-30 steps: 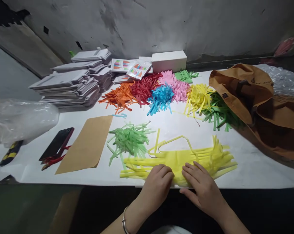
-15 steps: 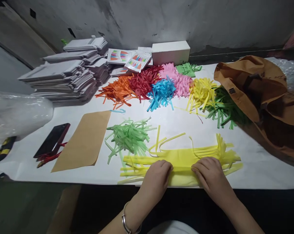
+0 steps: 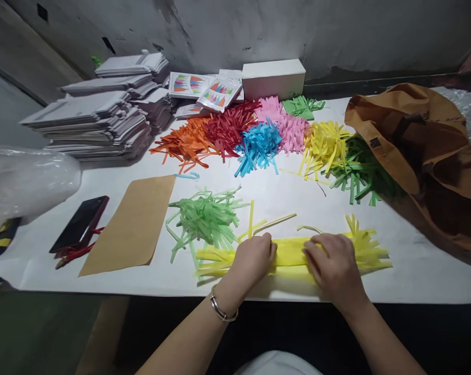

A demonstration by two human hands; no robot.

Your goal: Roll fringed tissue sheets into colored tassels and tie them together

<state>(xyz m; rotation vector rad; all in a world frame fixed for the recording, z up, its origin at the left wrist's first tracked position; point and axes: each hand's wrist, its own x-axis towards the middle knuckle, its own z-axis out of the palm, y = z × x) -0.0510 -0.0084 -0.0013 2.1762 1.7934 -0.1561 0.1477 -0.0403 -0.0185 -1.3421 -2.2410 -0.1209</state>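
Observation:
A sheet of yellow tissue paper [image 3: 290, 252] lies near the table's front edge, its two ends cut into fringe strips that spread left and right. My left hand [image 3: 255, 256], with a silver bracelet at the wrist, is closed on the left part of the uncut middle. On the right part, my right hand [image 3: 333, 264] has its fingers curled round the paper's edge. Part of the sheet is hidden under both hands. Loose yellow strips [image 3: 276, 221] lie just beyond it. Left of it rests a light green fringed bundle [image 3: 206, 216].
Fringed bundles in orange [image 3: 186, 140], red [image 3: 231, 127], blue [image 3: 259, 146], pink and other colours line the back. Stacked white packets [image 3: 90, 125] and a white box [image 3: 273, 80] stand near the wall. A brown sheet [image 3: 132, 229], a phone [image 3: 79, 224] and a brown bag [image 3: 415, 140] flank them.
Both hands have moved slightly away from the table's front edge with the yellow paper's middle, which now looks narrower and more folded over. The camera view has shifted a little.

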